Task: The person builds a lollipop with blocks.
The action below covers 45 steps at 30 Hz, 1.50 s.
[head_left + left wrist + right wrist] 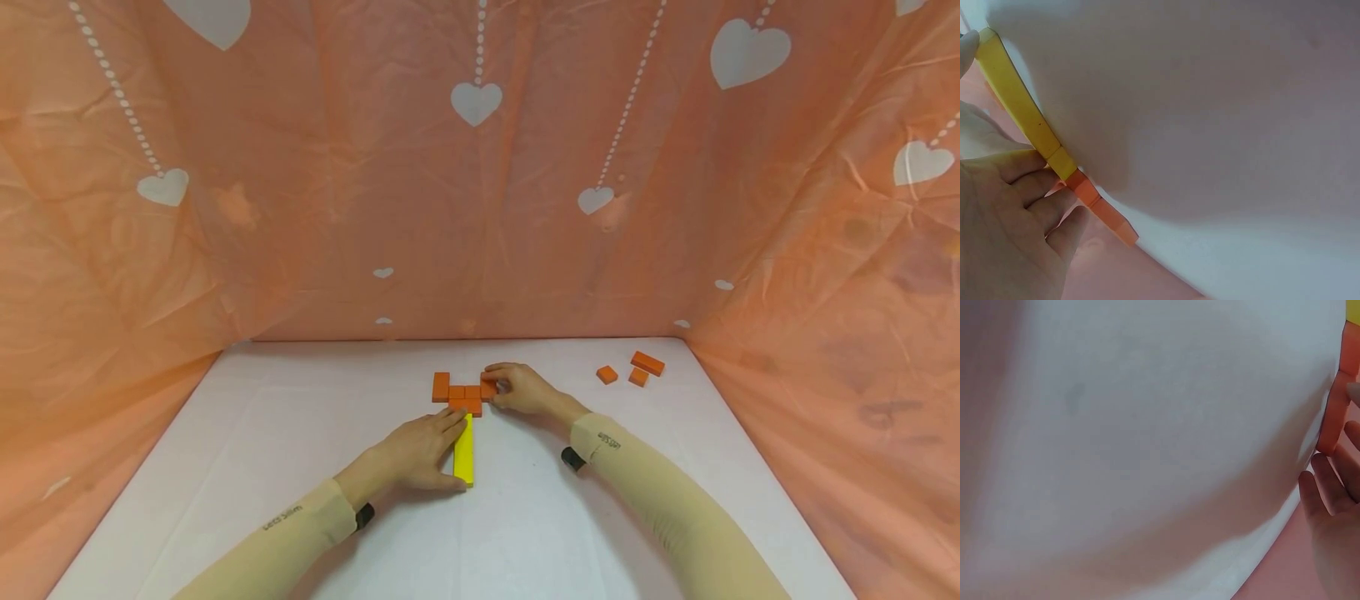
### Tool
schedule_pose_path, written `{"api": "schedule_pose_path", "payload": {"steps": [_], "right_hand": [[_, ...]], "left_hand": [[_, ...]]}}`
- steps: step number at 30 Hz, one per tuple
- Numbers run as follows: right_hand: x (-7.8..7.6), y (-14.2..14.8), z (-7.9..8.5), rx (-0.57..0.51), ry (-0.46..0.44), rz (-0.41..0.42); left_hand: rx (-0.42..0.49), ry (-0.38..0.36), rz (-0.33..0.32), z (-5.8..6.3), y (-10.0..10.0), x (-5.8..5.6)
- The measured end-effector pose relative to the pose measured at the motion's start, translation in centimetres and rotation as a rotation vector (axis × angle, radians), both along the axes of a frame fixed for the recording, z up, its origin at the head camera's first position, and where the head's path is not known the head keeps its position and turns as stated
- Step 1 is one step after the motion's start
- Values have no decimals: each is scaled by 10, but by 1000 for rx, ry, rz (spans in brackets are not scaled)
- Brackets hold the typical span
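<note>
My right hand (522,389) pinches an orange block (487,389) between thumb and forefinger, at the right end of a flat orange arrangement on the table. At its left end stands a matching orange block (441,387), with smaller orange pieces (465,392) between them. A yellow strip (464,454) runs from the arrangement toward me; a seam crosses it in the left wrist view. My left hand (422,454) lies along its left side, fairly straight fingers touching its far end and the orange pieces, thumb at its near end. In the right wrist view, fingers (1329,487) partly show beside orange.
Two small orange blocks (607,375) and a longer orange block (648,363) lie apart at the back right of the white table (315,392). A peach curtain (420,208) with white hearts encloses the back and both sides.
</note>
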State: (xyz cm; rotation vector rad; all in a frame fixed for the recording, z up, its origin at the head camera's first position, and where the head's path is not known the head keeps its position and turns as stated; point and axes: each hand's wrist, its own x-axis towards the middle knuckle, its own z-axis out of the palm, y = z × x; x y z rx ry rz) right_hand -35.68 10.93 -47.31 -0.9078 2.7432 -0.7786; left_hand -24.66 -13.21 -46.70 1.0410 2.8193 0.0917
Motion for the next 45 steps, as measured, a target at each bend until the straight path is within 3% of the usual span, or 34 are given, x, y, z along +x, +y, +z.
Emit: {"api": "schedule_pose_path", "payload": {"steps": [5,12,22,33,45], "right_hand": [[3,3,5,-26,-2,-11],[7,24,20,-167,34,-69],[11,88,23,-273,140,-266],[20,154,9,-211,91,-473],[17,176,4,-55,97,-550]], "left_hand": [[4,-1,-2,0,0,0],[9,6,-9,0,-1,0],[5,-7,-3,0,-2,1],[14,-9,1,-1,-2,0],[6,-4,-10,0,0,-1]]}}
